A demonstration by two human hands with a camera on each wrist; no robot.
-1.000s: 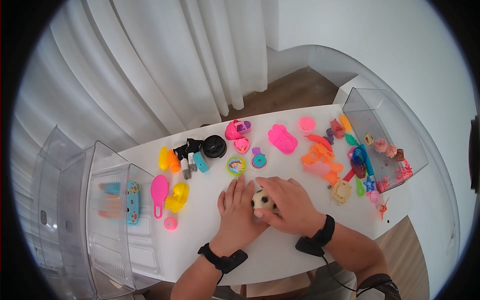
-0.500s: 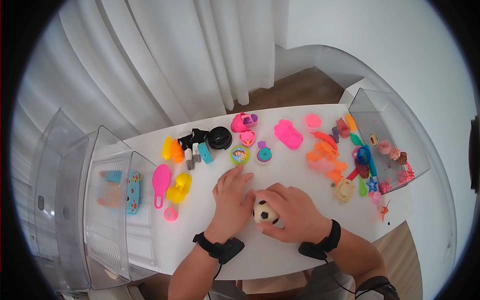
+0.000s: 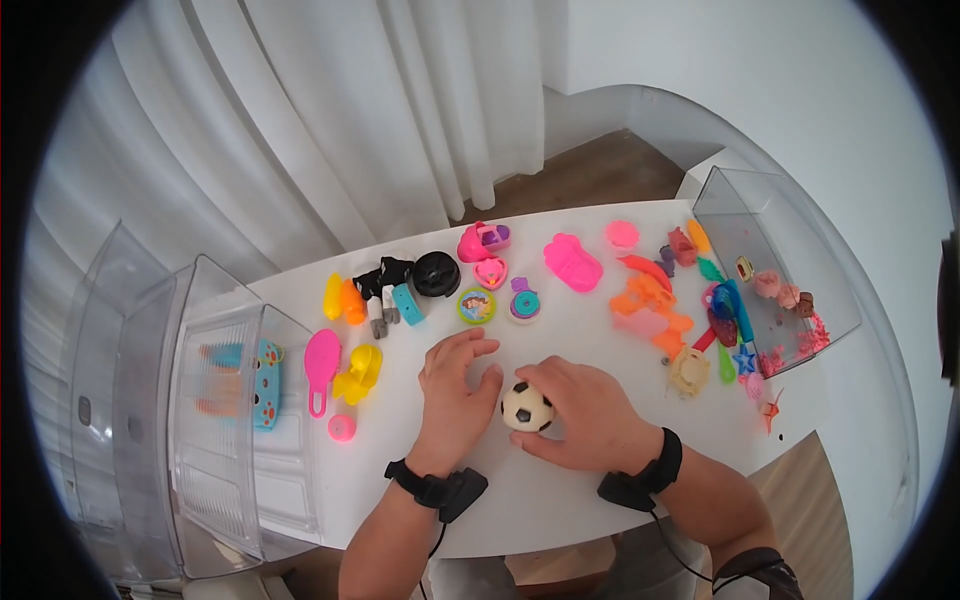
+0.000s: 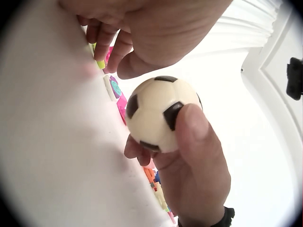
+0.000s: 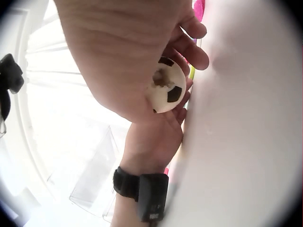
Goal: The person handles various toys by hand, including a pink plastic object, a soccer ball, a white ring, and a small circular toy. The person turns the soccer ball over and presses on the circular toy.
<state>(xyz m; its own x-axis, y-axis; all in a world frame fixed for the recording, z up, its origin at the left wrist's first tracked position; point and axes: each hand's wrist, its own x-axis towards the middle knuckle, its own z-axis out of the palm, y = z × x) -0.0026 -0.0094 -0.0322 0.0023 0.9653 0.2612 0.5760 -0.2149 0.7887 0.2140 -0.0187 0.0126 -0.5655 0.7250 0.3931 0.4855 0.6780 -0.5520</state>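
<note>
Between thumb and fingers, my right hand [image 3: 592,418] holds a small cream toy soccer ball [image 3: 527,409] with black patches, over the near middle of the table. To the ball's left is my left hand [image 3: 453,402], its fingers loosely bent and nothing in them; a gap shows between its thumb and the ball. In the left wrist view the right thumb [image 4: 195,124] presses the side of the ball [image 4: 158,113]. A rough, worn spot marks the ball [image 5: 174,93] in the right wrist view, where the right palm hides part of it.
A white table [image 3: 400,500] carries scattered toys: a pink hairbrush [image 3: 321,368], a yellow toy [image 3: 360,374], a black round piece [image 3: 437,274], a pink mould [image 3: 574,263] and orange pieces [image 3: 645,308]. Clear plastic bins stand left [image 3: 215,480] and right [image 3: 735,215], the right one holding small toys.
My left hand has drawn away leftward from the ball, which it was touching a second ago. The ball stays in my right hand and shows more of its surface now.
</note>
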